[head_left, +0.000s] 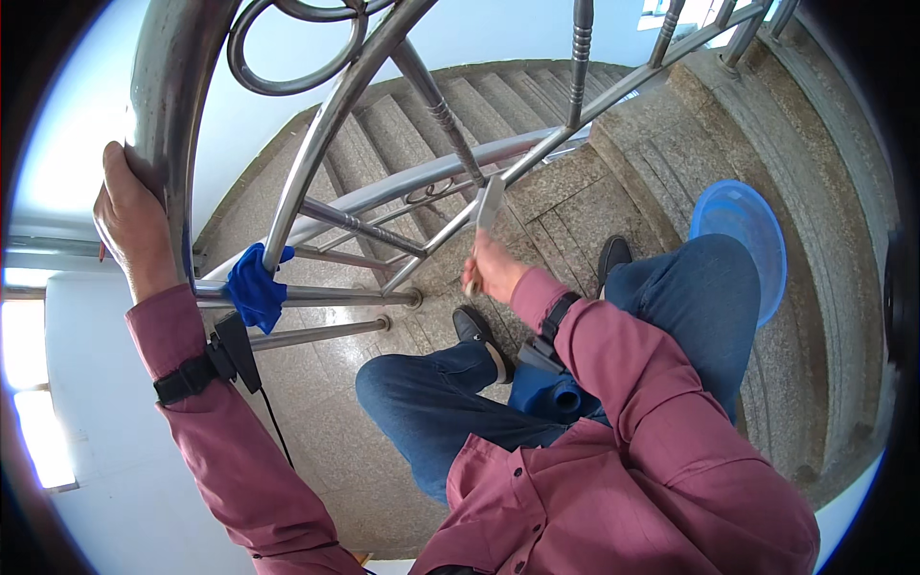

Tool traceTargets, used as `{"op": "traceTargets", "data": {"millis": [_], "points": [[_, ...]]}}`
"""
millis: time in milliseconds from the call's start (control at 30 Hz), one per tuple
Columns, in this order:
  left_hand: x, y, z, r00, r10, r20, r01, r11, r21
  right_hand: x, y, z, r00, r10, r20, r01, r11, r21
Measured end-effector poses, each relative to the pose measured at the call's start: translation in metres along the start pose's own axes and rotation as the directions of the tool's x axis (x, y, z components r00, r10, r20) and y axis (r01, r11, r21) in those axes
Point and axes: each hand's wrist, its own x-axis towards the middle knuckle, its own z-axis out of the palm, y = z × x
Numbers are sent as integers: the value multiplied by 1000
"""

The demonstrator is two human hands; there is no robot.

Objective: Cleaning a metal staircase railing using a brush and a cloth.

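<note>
My left hand [134, 220] is wrapped round the thick shiny metal handrail [177, 105] at the left, its fingers partly hidden behind the tube. In my right hand [496, 268] is a putty knife [491, 203] with a flat grey blade and a pale handle end showing below the fist. The blade points up and lies over, or against, the lower sloping rail [541, 151]; I cannot tell whether they touch. A blue cloth [257, 287] hangs bunched on the railing just right of my left wrist.
A translucent blue basin [774, 273] stands on the steps to my right, beside my knee. Between my legs sits a dark blue object with a round opening [565, 398]. Metal balusters [580, 57] cross in front, and curved stone stairs [422, 134] descend beyond them.
</note>
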Motion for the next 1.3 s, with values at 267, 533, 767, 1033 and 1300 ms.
{"op": "traceTargets", "data": {"millis": [267, 533, 767, 1033, 1300], "points": [[-2, 3, -1, 1000, -24, -19, 24, 1000, 9, 14, -33, -15, 998, -58, -14, 58, 998, 32], [-4, 7, -6, 993, 120, 0, -119, 988, 96, -6, -67, -38, 997, 67, -41, -74, 978, -196], [1, -5, 3, 947, 322, -9, -321, 945, 69, -26, -33, -24, 997, -16, -79, -5, 965, -261], [-1, -5, -19, 808, 588, -21, -558, 778, 290, 2, -78, -20, 998, -26, -52, 9, 951, -310], [-2, -9, 2, 746, 658, -102, -588, 722, 364, -33, -31, -39, 893, -440, -94, 351, 813, -465]]}}
